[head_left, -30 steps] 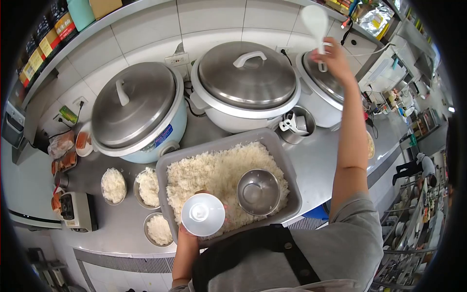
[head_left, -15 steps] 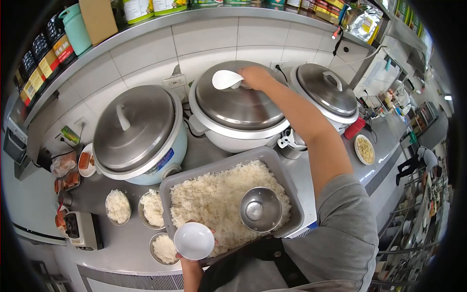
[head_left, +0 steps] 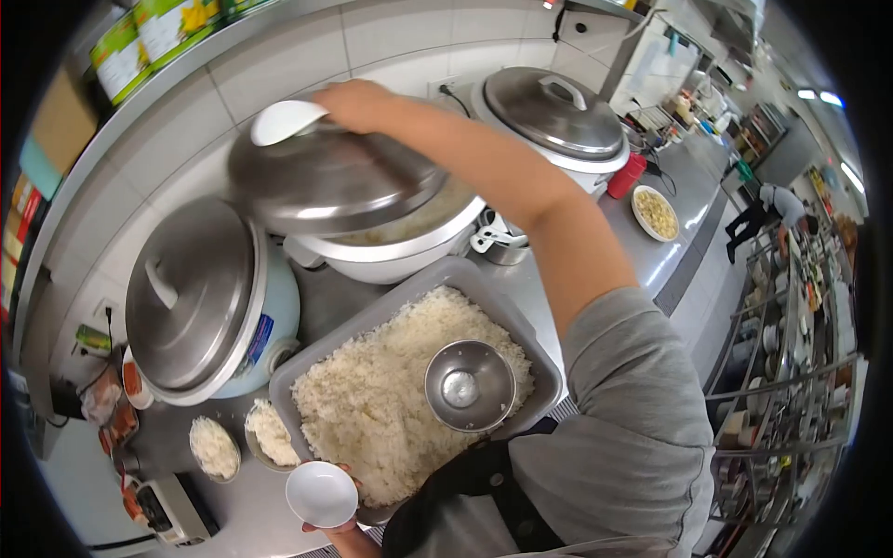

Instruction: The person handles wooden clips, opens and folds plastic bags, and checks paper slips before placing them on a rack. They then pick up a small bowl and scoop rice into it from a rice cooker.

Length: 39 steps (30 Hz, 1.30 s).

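Note:
My right hand is closed at the top of a steel pot lid and also holds a white rice scoop. The lid is lifted and tilted off the middle rice cooker, partly baring the rice inside. Low in the view, my left hand holds a small white bowl with nothing in it. The bowl is beside a grey tub full of cooked rice. A steel bowl rests on that rice.
Lidded rice cookers stand left and right. Bowls of rice sit left of the tub. A bowl of pale food and a red bottle stand at the right. Another person bends by the dish racks.
My right hand has lifted the middle cooker's lid and moved it left, exposing the contents. The camera view has turned to the right. The white bowl stays in my left hand.

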Motion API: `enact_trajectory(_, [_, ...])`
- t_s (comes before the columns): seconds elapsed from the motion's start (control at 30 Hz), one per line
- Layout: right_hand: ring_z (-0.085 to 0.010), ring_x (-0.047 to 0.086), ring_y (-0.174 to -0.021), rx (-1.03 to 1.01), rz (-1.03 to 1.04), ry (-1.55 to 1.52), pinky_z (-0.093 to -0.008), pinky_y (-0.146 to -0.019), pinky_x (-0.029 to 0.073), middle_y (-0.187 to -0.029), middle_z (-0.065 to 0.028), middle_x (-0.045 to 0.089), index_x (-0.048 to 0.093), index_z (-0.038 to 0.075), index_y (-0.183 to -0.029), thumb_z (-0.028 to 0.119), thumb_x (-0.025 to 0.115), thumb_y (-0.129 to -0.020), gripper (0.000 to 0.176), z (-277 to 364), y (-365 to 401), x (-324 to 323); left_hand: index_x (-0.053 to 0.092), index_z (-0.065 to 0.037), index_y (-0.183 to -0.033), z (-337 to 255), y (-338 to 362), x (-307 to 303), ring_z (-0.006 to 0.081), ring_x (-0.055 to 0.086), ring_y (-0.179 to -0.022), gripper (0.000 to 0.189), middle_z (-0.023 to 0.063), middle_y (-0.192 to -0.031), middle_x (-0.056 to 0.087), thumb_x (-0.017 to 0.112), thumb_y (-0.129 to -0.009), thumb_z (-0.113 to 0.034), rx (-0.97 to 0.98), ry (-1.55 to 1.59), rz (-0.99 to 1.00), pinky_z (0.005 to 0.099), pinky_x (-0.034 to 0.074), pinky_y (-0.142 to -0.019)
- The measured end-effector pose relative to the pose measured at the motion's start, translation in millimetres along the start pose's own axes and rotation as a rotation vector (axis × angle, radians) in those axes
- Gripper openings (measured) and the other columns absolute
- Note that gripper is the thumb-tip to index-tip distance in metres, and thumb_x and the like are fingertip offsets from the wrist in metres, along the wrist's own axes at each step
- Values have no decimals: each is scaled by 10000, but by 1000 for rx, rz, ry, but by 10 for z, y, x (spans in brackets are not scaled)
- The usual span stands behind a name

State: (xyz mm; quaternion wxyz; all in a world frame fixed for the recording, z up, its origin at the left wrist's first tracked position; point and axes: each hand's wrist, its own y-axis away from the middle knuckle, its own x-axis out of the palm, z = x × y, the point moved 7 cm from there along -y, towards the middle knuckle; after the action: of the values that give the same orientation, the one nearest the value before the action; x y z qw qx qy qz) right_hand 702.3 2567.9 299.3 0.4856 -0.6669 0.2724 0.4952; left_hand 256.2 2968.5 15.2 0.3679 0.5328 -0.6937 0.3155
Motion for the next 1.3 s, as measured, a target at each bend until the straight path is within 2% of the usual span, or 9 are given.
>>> enact_trajectory(0.07, [-386,654,-1084,-32,7,-108,-501,-905,532,-1184,-201,662,639,69,-1154,241,634,-920,291,432,-89,-125,250,-97,-1560,41,-46,70,505,563,-1182,1282,197,-1371,529,902,-589,-625,-113,52,69,672,595,-789])
enact_trajectory(0.23, [-369,690,-1063,-209,-108,-161,-503,-860,568,-1191,-202,669,661,37,-1155,181,578,-905,300,1710,-312,-68,268,-96,-1547,179,-327,475,503,551,-1208,1292,200,-1393,517,929,-558,-603,-92,-69,72,687,568,-842])
enact_trajectory(0.33, [-354,695,-1062,-339,-128,-109,-493,-848,574,-1183,-190,669,669,47,-1152,195,566,-922,292,2385,-499,64,281,-98,-1533,297,-437,784,495,545,-1230,1291,213,-1370,536,936,-542,-603,-138,-91,197,683,560,-862])
enact_trajectory(0.5, [-347,696,-1058,-426,-107,-115,-467,-843,578,-1186,-186,666,668,48,-1144,189,549,-938,277,3037,-789,364,299,-75,-1518,412,-33,583,507,556,-1212,1257,233,-1345,548,934,-526,-516,-173,-127,154,660,573,-862])
enact_trajectory(0.67, [-360,686,-1065,-344,-81,-223,-467,-863,572,-1174,-187,656,648,24,-1145,153,538,-942,264,3179,-899,561,324,-47,-1504,307,268,430,539,556,-1192,1174,251,-1347,539,920,-544,-364,-104,-160,57,633,584,-872])
enact_trajectory(0.97, [-336,680,-1042,-289,-115,-185,-441,-861,568,-1151,-163,667,695,73,-1119,198,536,-955,261,3385,-898,814,367,5,-1480,236,96,383,598,555,-1156,1050,283,-1351,521,895,-577,-89,-46,-139,17,586,604,-888])
enact_trajectory(1.07, [-344,672,-1060,-197,-120,-230,-445,-870,564,-1161,-171,654,681,84,-1149,187,556,-950,256,3248,-944,909,327,-34,-1526,377,-12,282,608,465,-1253,1012,247,-1488,416,887,-686,-98,-115,4,54,521,634,-829])
enact_trajectory(1.17, [-352,660,-1077,-243,-60,-404,-441,-878,562,-1191,-188,635,653,78,-1186,197,628,-929,284,3033,-864,850,302,-39,-1537,561,-255,394,646,378,-1311,988,277,-1485,401,814,-693,-7,-112,286,116,647,549,-959])
enact_trajectory(1.3, [-339,635,-1060,-388,-11,-467,-416,-858,548,-1212,-189,582,596,35,-1213,250,738,-881,420,2512,-810,697,312,-51,-1537,582,-408,684,664,310,-1348,1030,284,-1470,420,831,-648,-35,-211,178,46,728,439,-1027])
